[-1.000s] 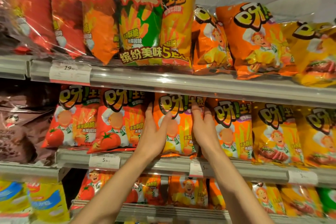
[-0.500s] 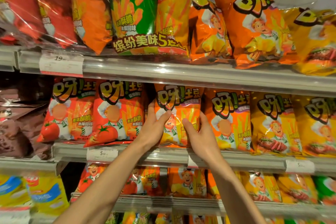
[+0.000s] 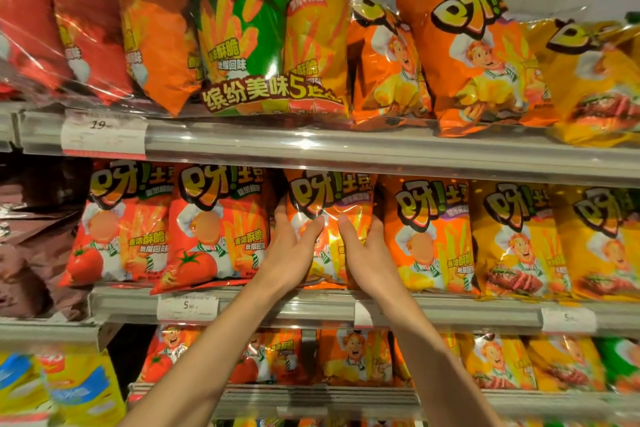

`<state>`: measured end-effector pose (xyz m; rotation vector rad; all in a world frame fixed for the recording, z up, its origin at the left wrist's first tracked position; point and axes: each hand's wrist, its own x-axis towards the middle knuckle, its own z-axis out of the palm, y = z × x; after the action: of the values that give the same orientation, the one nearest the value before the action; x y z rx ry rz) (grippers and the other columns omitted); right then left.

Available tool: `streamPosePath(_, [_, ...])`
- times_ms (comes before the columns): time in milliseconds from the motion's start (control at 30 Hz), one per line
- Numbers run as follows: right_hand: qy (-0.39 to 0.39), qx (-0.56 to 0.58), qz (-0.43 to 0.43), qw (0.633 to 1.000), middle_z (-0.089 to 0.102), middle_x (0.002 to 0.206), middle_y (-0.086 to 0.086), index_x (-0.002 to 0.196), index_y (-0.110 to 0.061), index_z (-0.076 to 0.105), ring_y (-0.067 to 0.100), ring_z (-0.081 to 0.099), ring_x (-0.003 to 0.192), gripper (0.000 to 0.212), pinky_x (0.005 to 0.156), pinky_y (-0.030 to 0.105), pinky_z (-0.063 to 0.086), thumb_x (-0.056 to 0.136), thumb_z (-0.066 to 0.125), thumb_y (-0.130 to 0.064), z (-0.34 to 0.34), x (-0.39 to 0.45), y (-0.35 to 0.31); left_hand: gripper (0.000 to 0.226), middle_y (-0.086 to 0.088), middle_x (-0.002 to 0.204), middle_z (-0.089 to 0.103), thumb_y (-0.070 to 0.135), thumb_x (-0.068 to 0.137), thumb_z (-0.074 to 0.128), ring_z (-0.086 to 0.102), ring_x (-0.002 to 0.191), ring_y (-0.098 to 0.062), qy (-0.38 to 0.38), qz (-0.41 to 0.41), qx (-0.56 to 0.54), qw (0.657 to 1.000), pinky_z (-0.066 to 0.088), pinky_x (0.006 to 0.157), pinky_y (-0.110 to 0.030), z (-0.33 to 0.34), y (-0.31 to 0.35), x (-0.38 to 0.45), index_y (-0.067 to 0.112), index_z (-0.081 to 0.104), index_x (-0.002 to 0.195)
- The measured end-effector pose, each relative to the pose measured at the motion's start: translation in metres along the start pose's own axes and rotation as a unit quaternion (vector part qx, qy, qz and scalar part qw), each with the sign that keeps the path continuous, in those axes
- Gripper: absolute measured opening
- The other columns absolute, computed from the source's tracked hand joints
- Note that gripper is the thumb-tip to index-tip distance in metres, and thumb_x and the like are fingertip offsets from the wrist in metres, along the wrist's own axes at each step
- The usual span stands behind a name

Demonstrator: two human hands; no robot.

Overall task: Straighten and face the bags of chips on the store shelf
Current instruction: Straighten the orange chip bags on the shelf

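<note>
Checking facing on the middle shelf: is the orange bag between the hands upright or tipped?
Upright: the orange bag has its logo on top, front outward, left hand and right hand gripping its sides.

Middle shelf point(image 3: 450, 308), front edge: chip bags in a row.
Held bag point(image 3: 330, 198) stands between tomato bag point(image 3: 214, 229) on its left and steak bag point(image 3: 512, 239) further right.
</note>
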<state>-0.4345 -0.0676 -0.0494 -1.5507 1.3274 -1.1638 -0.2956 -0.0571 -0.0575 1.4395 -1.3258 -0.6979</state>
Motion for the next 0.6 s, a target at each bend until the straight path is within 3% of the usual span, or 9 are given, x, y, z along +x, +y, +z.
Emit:
streamPosePath(167, [0.038,-0.031,-0.031,0.998,0.018,0.166,0.001,0.159,-0.022,0.001,0.021,0.022,0.151,0.088,0.122,0.042,0.024,0.095,0.038,-0.069,0.005,-0.004,0.007,0.088,0.005,0.163,0.023,0.07,0.092,0.045,0.029,0.147,-0.016,0.019,0.051,0.02,0.998,0.029,0.115,-0.037,0.003,-0.002,-0.007,0.035,-0.003,0.156])
streamPosePath(267, [0.031,-0.02,-0.026,0.999,0.023,0.164,-0.001,0.159,-0.025,0.002,0.021,0.026,0.149,0.09,0.121,0.045,0.027,0.092,0.039,-0.073,0.004,-0.004,0.01,0.087,0.007,0.166,0.007,0.065,0.094,0.044,0.015,0.15,-0.01,0.038,0.071,0.026,0.996,0.02,0.111,-0.029,0.001,-0.002,-0.012,0.035,-0.009,0.157])
streamPosePath(400, [0.016,-0.014,-0.047,0.999,0.025,0.163,-0.011,0.157,-0.036,0.005,0.013,0.028,0.148,0.09,0.12,0.045,0.03,0.087,0.047,-0.074,-0.005,-0.01,0.014,0.077,0.015,0.162,0.012,0.06,0.098,0.044,0.014,0.132,0.009,0.046,0.111,0.039,0.992,0.018,0.106,-0.024,-0.002,-0.003,-0.021,0.042,-0.003,0.156])
streamPosePath(500, [0.022,-0.026,-0.065,0.997,0.032,0.158,-0.017,0.155,-0.041,0.017,0.007,0.033,0.144,0.079,0.118,0.04,0.033,0.09,0.055,-0.064,-0.013,-0.022,0.018,0.076,0.016,0.161,0.016,0.061,0.096,0.046,0.017,0.131,0.007,0.03,0.104,0.043,0.993,0.021,0.106,-0.026,-0.006,-0.002,-0.02,0.046,-0.001,0.155])
streamPosePath(600, [0.034,0.012,-0.077,0.996,0.05,0.144,-0.015,0.149,-0.037,0.037,-0.002,0.046,0.133,0.062,0.111,0.03,0.042,0.093,0.062,-0.047,-0.026,-0.04,0.021,0.074,0.019,0.162,0.019,0.059,0.096,0.05,0.022,0.144,0.0,0.02,0.107,0.034,0.993,0.026,0.117,-0.034,-0.015,-0.006,-0.022,0.047,0.008,0.155])
